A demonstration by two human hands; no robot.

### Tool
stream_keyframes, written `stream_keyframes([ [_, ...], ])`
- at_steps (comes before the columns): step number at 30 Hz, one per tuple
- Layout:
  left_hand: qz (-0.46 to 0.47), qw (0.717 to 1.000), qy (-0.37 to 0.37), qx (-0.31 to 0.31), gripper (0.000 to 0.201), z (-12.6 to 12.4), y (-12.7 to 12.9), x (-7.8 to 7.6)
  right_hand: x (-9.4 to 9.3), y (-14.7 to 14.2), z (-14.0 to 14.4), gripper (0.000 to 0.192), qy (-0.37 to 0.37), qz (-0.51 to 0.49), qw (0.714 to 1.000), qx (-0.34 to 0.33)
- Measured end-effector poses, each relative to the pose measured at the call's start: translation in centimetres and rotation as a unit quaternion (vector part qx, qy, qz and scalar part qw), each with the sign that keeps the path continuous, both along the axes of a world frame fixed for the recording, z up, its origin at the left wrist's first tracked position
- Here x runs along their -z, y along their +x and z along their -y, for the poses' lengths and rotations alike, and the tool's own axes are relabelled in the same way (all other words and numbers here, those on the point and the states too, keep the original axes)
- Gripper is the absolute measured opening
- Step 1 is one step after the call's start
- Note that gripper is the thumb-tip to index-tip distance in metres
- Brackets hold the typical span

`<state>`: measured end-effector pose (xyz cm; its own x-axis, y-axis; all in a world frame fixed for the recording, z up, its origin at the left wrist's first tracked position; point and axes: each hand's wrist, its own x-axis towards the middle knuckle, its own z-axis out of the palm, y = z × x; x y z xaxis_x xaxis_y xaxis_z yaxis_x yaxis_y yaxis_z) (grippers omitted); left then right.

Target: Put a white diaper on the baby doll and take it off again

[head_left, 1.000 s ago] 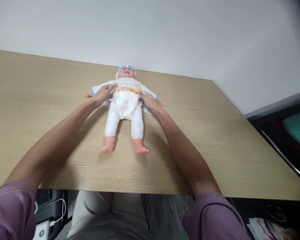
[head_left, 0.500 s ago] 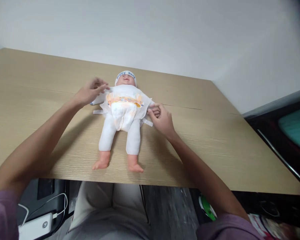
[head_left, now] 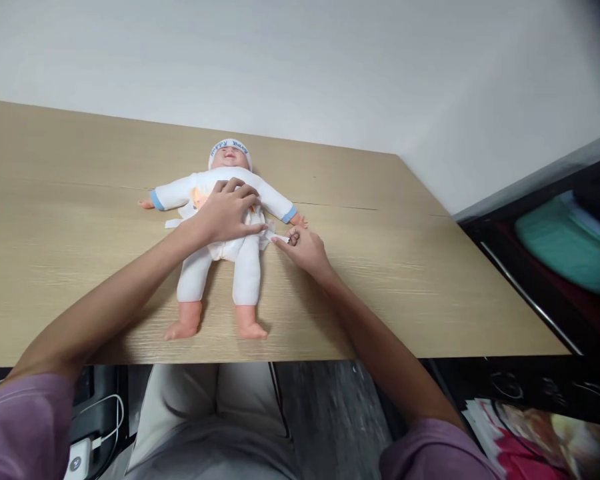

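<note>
A baby doll (head_left: 247, 273) in a white outfit and a lettered cap lies on its back, feet toward me. A diaper (head_left: 225, 250) with an orange-patterned front sits around its hips. My left hand (head_left: 233, 210) rests over the diaper's front, fingers spread, covering most of it. My right hand (head_left: 303, 248) pinches the diaper's white side tab (head_left: 280, 239), pulled out beside the doll's hip. The opposite tab (head_left: 173, 223) sticks out loose on the left.
The doll is on a wooden table (head_left: 405, 287) whose far side meets a pale wall (head_left: 280, 73). At the right stands a dark frame with a teal object (head_left: 565, 240). Below the near edge are a white power bank (head_left: 80, 459) with a cable and some colourful packaging (head_left: 540, 433).
My left hand has moved from beside the doll's arm onto the diaper's front. My right hand now holds the side tab. The doll's arms show spread out, and the view has shifted slightly.
</note>
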<state>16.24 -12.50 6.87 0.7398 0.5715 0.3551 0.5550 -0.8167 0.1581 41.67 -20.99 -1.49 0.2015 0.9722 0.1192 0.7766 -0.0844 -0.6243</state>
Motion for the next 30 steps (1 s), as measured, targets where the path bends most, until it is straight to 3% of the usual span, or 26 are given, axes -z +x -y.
stream_keyframes([
  [4, 0.009, 1.0, -0.009, -0.003, 0.064, 0.0, -0.4, -0.1, -1.0, 0.6, -0.3, 0.052, 0.003, -0.102, 0.994, -0.049],
  [9, 0.008, 0.999, -0.024, -0.019, 0.083, 0.0, -0.1, -0.1, -3.9, -0.1, -2.9, 0.063, 0.037, -0.272, 0.956, -0.104],
  [12, 0.019, 0.998, -0.049, -0.029, 0.096, 0.0, 0.0, -0.2, -5.3, -2.8, -5.6, 0.058, 0.065, -0.262, 0.952, -0.146],
  [15, 0.037, 0.996, -0.082, -0.028, 0.105, -0.1, -0.2, -0.4, -5.5, -6.2, -7.4, 0.043, 0.079, -0.217, 0.962, -0.147],
  [18, 0.075, 0.988, -0.134, 0.004, 0.118, -0.7, -0.9, -0.7, -5.0, -8.3, -6.7, 0.034, 0.111, -0.213, 0.962, -0.129],
  [21, 0.139, 0.963, -0.21, 0.1, 0.125, -2.0, -2.1, -1.2, -4.4, -8.6, -4.1, 0.033, 0.199, -0.198, 0.947, -0.154],
  [23, 0.171, 0.936, -0.269, 0.148, 0.122, -2.9, -2.9, -1.7, -4.0, -8.2, -2.4, 0.037, 0.254, -0.132, 0.939, -0.19],
  [25, 0.195, 0.914, -0.319, 0.158, 0.111, -3.7, -3.7, -2.1, -3.6, -7.7, -1.5, 0.047, 0.273, -0.062, 0.93, -0.239],
  [28, 0.249, 0.896, -0.345, 0.129, 0.082, -4.2, -4.7, -2.4, -2.9, -7.0, -1.4, 0.059, 0.272, -0.004, 0.918, -0.287],
  [30, 0.29, 0.9, -0.315, 0.076, 0.061, -4.1, -5.7, -1.8, -2.5, -6.7, -1.7, 0.062, 0.27, 0.015, 0.917, -0.293],
])
